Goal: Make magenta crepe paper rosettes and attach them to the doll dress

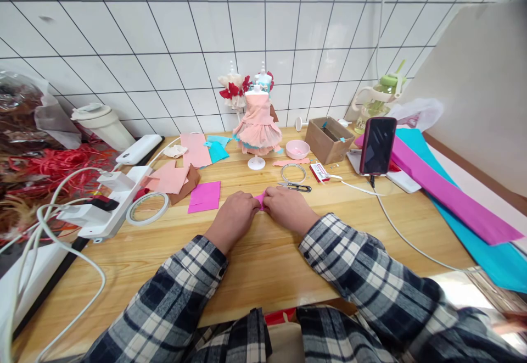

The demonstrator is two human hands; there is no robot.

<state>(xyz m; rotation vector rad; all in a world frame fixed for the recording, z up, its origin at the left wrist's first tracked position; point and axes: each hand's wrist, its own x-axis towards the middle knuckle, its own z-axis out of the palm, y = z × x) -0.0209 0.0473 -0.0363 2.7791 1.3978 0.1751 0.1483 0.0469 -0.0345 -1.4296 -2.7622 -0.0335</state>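
Note:
Both hands meet over the wooden table, pinching a small piece of magenta paper (pixel 260 200) between them. My left hand (pixel 236 214) is closed on its left side, and my right hand (pixel 288 207) is closed on its right; most of the paper is hidden by the fingers. Left of my left hand lies a flat magenta paper square (pixel 205 196). Just beyond my right hand are small black-handled snips (pixel 297 187) and a thin ring (pixel 293 173). Behind, a mini dress form (pixel 257 124) wears a pink ruffled paper dress.
A roll of tape (pixel 147 208) and a power strip (pixel 117 209) with cables sit at left. Behind are a pink bowl (pixel 297 149) and a cardboard box (pixel 328 142). A phone (pixel 377 146) stands at right, its cable crossing the table, near long magenta and blue sheets (pixel 457 193).

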